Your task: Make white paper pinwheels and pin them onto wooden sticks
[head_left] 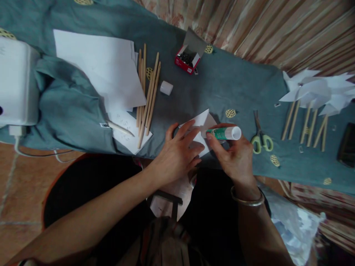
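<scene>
In the head view, my right hand [237, 159] is closed around a green and white glue stick [222, 133], tilted nearly flat, its tip end at the middle of a folded white paper piece [205, 118]. My left hand [177, 153] lies over the left side of that paper with its fingers spread, covering part of it. The paper sits at the near edge of the cloth-covered table. A white cap [166, 88] lies on the cloth up and left of my hands. Green-handled scissors [260, 136] rest just right of my right hand.
Several wooden sticks [151, 98] lie beside stacked white paper sheets [97, 62] and a white pen [120, 128]. A red box [186, 61] of small metal pieces stands open at the back. White paper pinwheels [313, 88] on sticks lie right. A white device [18, 81] sits left.
</scene>
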Demonstrator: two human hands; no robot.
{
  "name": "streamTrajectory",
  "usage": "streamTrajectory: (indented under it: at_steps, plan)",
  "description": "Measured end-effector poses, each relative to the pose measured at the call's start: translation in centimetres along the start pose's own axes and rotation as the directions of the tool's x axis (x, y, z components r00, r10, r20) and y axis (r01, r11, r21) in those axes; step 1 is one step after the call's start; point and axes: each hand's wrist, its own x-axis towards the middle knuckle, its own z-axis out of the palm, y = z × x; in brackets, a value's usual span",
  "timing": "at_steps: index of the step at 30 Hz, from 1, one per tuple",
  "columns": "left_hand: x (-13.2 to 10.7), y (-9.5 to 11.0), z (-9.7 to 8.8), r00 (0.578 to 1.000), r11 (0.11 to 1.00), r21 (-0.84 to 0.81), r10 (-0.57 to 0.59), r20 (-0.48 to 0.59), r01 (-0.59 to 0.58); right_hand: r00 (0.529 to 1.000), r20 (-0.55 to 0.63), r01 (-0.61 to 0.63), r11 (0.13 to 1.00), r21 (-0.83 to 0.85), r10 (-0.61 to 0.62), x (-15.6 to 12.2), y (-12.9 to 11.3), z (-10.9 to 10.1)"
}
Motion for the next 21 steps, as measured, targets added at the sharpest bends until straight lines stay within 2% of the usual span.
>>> streamTrajectory:
  at_steps: [11, 21]
  plan:
    - [0.04, 0.05, -0.04, 1.000, 1.000, 0.003, -0.015, 0.019, 0.015, 0.993, 0.101, 0.074, 0.993, -0.091, -0.065, 0.62, -0.81, -0.45]
    - [0.06, 0.25, -0.15, 0.999, 1.000, 0.012, -0.027, 0.040, 0.027, 0.990, 0.116, 0.085, 0.993, -0.080, -0.076, 0.74, -0.82, 0.08]
